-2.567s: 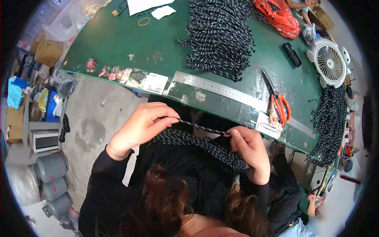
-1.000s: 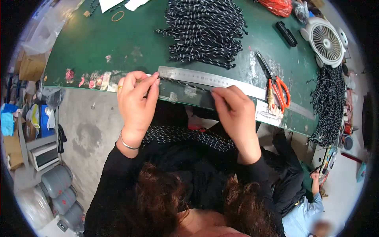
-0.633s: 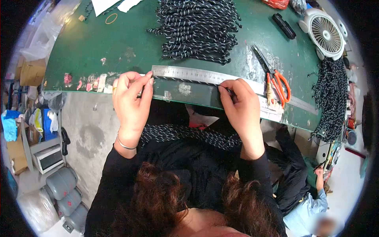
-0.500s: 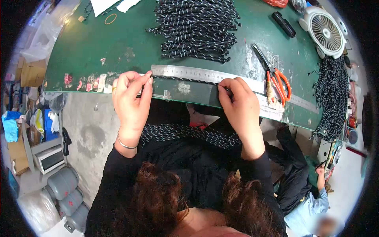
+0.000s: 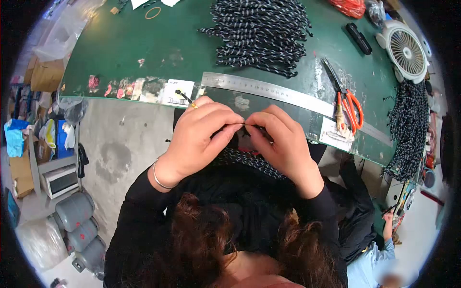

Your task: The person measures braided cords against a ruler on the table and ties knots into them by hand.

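My left hand (image 5: 204,137) and my right hand (image 5: 281,141) are close together just off the table's front edge. Each is closed in a pinch, and the fingertips nearly meet on a thin black cord (image 5: 182,94). One end of that cord sticks out above my left hand, over a white label (image 5: 178,90); most of its length is hidden by my fingers. Behind the hands a steel ruler (image 5: 269,91) lies along the table edge, touched by neither. Farther back is a pile of black-and-white cords (image 5: 261,36).
Orange-handled pliers (image 5: 348,103) lie right of the ruler on the green table (image 5: 144,53). A white fan (image 5: 406,50) and a black case (image 5: 358,38) stand farther right. More cords (image 5: 408,129) hang over the right edge. Another person (image 5: 374,261) is at lower right.
Both hands have left the ruler and come together nearer my body. The cord, earlier stretched straight along the ruler, is now pinched between them. The whole view has shifted slightly.
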{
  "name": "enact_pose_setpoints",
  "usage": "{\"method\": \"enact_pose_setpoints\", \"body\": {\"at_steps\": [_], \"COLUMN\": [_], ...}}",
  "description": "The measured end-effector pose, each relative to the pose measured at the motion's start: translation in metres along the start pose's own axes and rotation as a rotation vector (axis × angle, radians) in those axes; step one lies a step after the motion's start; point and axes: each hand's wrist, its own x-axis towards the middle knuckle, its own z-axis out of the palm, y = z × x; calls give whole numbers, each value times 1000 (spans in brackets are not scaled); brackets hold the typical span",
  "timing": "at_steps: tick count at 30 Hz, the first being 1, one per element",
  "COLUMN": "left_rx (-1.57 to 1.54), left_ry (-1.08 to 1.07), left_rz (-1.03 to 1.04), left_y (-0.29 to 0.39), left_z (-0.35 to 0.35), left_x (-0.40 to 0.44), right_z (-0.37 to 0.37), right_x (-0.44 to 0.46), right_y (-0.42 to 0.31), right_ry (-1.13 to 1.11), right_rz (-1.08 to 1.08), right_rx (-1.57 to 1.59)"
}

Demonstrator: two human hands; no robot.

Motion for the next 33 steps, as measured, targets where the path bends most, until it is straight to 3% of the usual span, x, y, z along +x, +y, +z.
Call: {"method": "enact_pose_setpoints", "body": {"at_steps": [5,9,14,33], "left_rx": [52,402,365,445], "left_ry": [24,297,309,218], "left_rz": [-94,-167,-329,-230], "left_y": [-9,-28,-36,-37], "left_z": [-16,-14,-13,-20], "left_x": [-4,4,9,16], "right_z": [26,54,64,36], "right_x": [16,39,48,37], "right_y": [0,-1,-2,11], "right_ry": [-6,122,156,119], "right_rz": [6,28,95,183], "right_rx": [78,-158,-240,-213]}}
